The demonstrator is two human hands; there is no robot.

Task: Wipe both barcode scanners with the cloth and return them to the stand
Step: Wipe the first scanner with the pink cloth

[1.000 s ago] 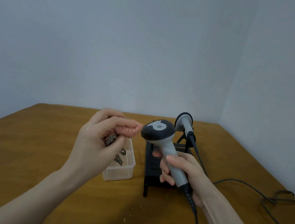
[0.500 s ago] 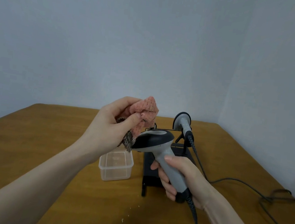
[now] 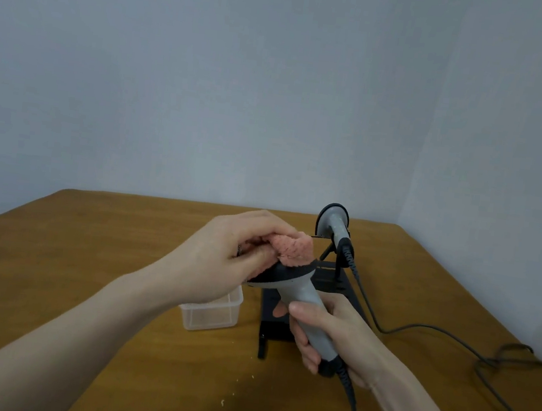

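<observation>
Left hand (image 3: 219, 260) presses cloth (image 3: 291, 250) on scanner (image 3: 300, 293); right hand (image 3: 332, 337) grips handle.

Pink cloth (image 3: 292, 249): fuzzy, matt terry weave. Held scanner (image 3: 303, 297): smooth grey plastic handle, darker matt plastic head. Second scanner (image 3: 334, 222): same grey and black plastic, faint sheen. Stand (image 3: 310, 306): black, matt, metal or plastic unclear. Small tub (image 3: 213, 313): clear, slightly cloudy plastic. Table (image 3: 72, 250): brown wood-look top, smooth, low gloss. Cables (image 3: 450, 337): dark rubbery sheath. Wall (image 3: 276, 87): pale, matt paint.
</observation>
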